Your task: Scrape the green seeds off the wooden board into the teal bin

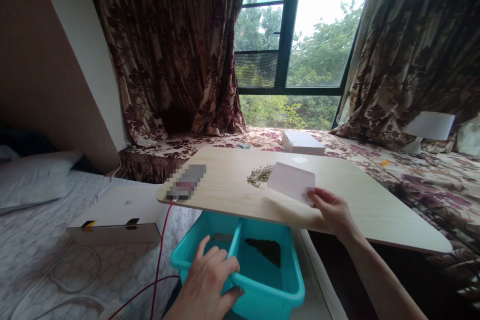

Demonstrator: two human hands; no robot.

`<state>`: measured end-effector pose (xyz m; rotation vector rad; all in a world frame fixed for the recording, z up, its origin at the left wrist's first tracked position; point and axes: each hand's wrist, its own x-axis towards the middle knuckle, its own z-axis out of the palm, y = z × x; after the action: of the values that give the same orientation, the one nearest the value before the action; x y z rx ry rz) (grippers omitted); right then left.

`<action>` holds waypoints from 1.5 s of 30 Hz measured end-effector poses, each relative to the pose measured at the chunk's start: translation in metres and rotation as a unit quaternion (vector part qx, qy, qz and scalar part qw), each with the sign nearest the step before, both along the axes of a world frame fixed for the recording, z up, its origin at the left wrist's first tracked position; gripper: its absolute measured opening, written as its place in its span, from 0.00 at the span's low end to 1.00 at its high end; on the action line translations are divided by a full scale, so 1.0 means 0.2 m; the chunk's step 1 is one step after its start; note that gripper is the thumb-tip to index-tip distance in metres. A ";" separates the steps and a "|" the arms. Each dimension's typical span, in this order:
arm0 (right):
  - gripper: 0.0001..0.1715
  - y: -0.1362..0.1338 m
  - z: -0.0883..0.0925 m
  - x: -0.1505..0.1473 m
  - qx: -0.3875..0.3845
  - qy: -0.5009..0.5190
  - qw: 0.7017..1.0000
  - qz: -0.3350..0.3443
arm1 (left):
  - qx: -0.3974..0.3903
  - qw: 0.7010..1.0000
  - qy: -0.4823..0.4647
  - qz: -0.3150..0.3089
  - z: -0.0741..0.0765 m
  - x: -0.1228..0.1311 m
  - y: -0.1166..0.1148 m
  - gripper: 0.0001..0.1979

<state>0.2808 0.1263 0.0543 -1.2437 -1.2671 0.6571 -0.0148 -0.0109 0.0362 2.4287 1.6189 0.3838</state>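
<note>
My right hand (pixel 333 210) pinches a flat white card (pixel 292 182) at its near right corner, tilted over the light wooden tabletop (pixel 225 165). A small heap of greenish-brown seeds or dried bits (pixel 260 175) lies on the wood, just left of the card's edge. Below the table's front edge stands a turquoise bin (pixel 298 280) with a divider down its middle. The right compartment holds a dark pile of similar bits (pixel 266 249); the left one shows a few scattered pieces. My left hand (pixel 212 275) grips the bin's near rim by the divider, fingers over it.
A blurred-out device (pixel 187 181) with a red cable (pixel 162 245) lies at the table's left end. Left of it, a white box (pixel 120 210) rests on the bed. Behind the table are another white box (pixel 303 142) and a lamp (pixel 429 127) on the window ledge.
</note>
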 end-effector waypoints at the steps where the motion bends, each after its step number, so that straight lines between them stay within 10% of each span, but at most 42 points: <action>1: 0.19 0.00 0.00 0.01 -0.004 -0.005 1.000 -0.006 | 0.007 1.000 -0.003 -0.006 -0.01 0.01 0.00 0.07; 45: 0.15 0.07 -0.05 -0.13 -0.028 -0.051 0.997 0.052 | 0.032 0.998 0.004 -0.062 0.06 0.13 0.03 0.09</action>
<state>0.2554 0.1394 0.0443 -1.2776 -1.4145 0.7156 0.0118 -0.0040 0.0484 2.5640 1.4710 0.4127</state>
